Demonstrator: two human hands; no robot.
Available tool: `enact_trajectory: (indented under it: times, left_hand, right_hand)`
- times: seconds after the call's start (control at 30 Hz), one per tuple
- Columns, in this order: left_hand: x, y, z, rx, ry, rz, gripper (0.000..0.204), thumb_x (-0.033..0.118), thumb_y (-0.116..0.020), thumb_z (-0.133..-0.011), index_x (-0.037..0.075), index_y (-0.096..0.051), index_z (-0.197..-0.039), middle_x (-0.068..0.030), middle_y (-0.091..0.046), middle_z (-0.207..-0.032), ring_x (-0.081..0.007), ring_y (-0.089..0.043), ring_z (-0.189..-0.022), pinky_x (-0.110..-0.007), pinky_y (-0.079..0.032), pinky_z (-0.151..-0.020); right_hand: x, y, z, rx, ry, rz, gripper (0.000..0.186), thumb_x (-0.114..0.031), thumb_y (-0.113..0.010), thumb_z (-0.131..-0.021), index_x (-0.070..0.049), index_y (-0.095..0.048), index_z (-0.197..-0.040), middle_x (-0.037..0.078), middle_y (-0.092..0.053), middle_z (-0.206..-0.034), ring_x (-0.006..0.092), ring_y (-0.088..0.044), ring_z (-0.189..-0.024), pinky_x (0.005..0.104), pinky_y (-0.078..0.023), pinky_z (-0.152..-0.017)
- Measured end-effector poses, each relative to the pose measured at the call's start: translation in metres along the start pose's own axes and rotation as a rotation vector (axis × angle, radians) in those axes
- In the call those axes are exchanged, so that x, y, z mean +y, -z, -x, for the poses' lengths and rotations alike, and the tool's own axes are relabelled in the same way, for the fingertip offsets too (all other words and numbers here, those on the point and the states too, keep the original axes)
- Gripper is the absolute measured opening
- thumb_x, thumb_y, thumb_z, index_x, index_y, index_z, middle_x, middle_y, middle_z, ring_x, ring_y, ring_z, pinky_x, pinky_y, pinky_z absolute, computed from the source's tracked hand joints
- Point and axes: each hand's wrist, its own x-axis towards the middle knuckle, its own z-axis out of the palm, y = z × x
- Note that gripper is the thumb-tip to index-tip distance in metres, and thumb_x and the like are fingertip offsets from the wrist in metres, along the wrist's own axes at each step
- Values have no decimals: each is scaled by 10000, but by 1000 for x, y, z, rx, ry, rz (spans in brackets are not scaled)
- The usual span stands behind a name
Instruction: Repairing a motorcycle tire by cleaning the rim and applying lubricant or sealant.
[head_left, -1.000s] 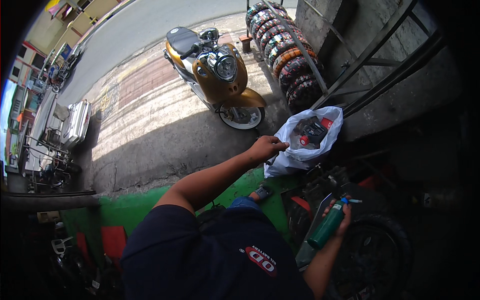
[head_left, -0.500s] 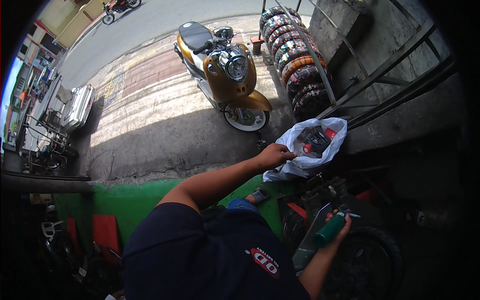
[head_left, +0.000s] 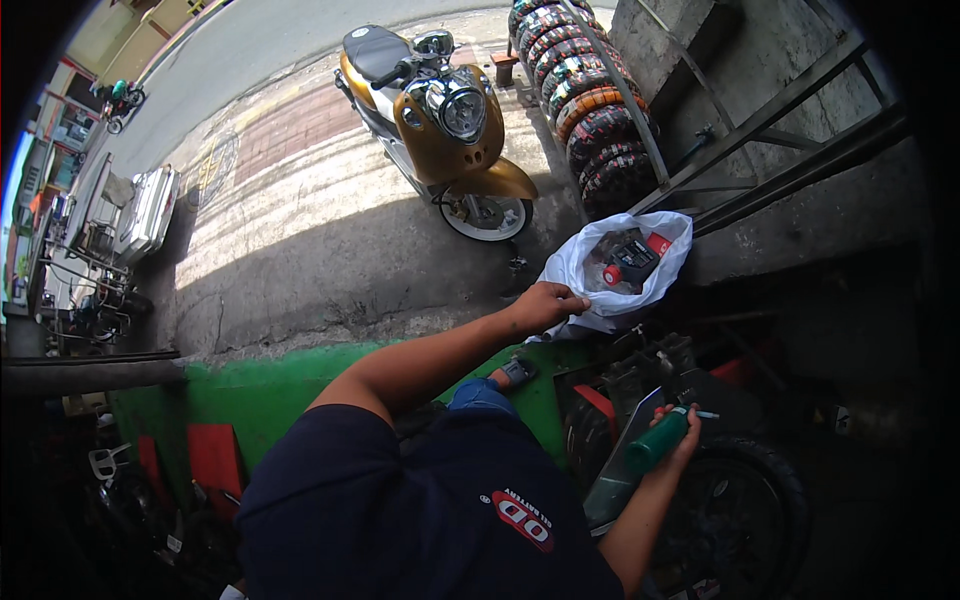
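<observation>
My left hand (head_left: pixel 548 306) is closed at the near left rim of a white plastic bag (head_left: pixel 655 291); what its fingers grip is hard to make out. Inside the bag lie a dark container (head_left: pixel 636 258) with a red cap (head_left: pixel 612 275) and a red item. Lower right, my right hand (head_left: pixel 681 445) grips a green cylindrical bottle (head_left: pixel 655 438) with a pale blue nozzle pointing right. Behind that hand are a clear sheet-like panel (head_left: pixel 625 470) and a motorcycle's black wheel (head_left: pixel 760 470).
A gold scooter (head_left: pixel 440 140) stands on the pavement ahead. Right of it, stacked patterned tyres (head_left: pixel 590 110) sit beside a metal railing (head_left: pixel 740 140). A sidecar vehicle (head_left: pixel 140 215) is at left, a rider on a motorbike (head_left: pixel 115 105) on the road, and red panels (head_left: pixel 213 460) lower left.
My left hand has moved right and slightly down onto the bag's rim. The green bottle has tipped flatter in my right hand. Motorbikes have moved along the road.
</observation>
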Motion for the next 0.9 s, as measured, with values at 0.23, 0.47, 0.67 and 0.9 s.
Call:
enact_trajectory:
  times: [0.23,0.47,0.67,0.9]
  left_hand:
    - [-3,-2,-4,-10,46,36,450,459,-717,-929,11,-745,-966,-61,-678,-834,-143,-603,-746,-299,-474,-684]
    - [-2,-11,-16,-36,104,401,358,376,-684,-971,19,-693,-994,-15,-619,-765,-108,-552,-617,-248,-411,-564]
    - [0,-17,-21,-77,116,352,289,343,-649,-1002,57,-655,-963,10,-623,-746,-64,-546,-550,-217,-390,-485]
    - [10,-32,-27,-175,204,487,278,377,-650,-998,102,-630,-961,58,-597,-720,-44,-563,-558,-194,-386,-464]
  right_hand:
    - [-1,-7,5,0,75,-21,511,-256,-639,-929,-210,-412,-1384,143,-626,-1008,254,-653,-703,380,-576,-643]
    - [-16,6,26,-35,677,828,563,-116,-698,-907,-63,-411,-1389,91,-587,-1082,167,-598,-964,309,-501,-876]
    - [-8,48,28,342,1024,1045,689,-137,-776,-895,-7,-366,-1434,147,-573,-1224,246,-587,-1086,374,-476,-976]
    - [22,73,18,521,1018,840,684,-122,-842,-836,6,-423,-1363,173,-593,-1222,290,-608,-1124,424,-485,-996]
